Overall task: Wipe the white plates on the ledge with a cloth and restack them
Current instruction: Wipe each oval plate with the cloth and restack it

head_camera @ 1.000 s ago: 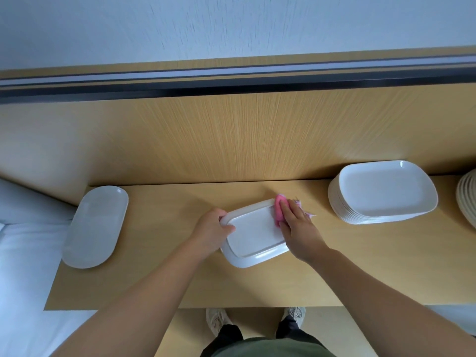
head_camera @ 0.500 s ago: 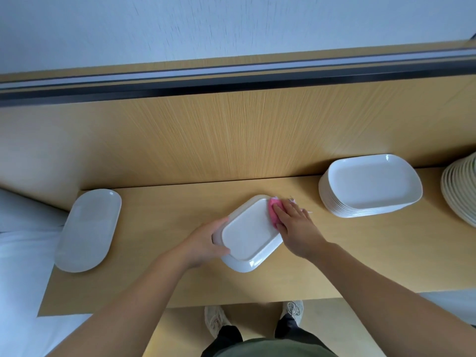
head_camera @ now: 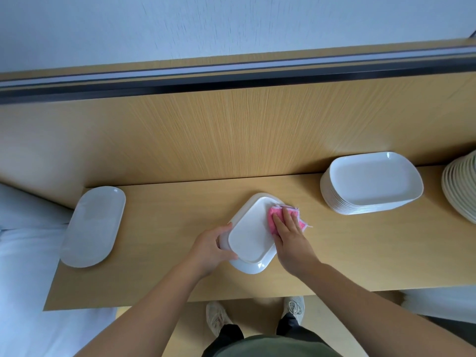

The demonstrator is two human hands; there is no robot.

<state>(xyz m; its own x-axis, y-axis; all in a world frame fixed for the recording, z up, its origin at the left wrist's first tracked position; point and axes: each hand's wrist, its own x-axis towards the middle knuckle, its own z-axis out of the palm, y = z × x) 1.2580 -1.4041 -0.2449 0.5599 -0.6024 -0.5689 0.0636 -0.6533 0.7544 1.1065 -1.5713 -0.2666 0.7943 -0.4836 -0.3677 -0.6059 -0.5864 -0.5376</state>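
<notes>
The plate [head_camera: 251,238] has swung more diagonal on the tabletop [head_camera: 167,228]. The left hand [head_camera: 210,249] grips its left edge; the right hand [head_camera: 291,243] presses the pink cloth [head_camera: 271,219] flat-fingered on its far-right corner.

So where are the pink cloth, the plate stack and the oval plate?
cloth [head_camera: 271,219]: head view, pink part beside the fingers.
stack [head_camera: 371,182]: head view, middle of the top plate.
oval plate [head_camera: 93,225]: head view, its middle.

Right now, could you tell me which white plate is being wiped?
The middle rectangular plate: left hand grips it, right hand presses a pink cloth on it; the oval plate and stack lie untouched.
</notes>
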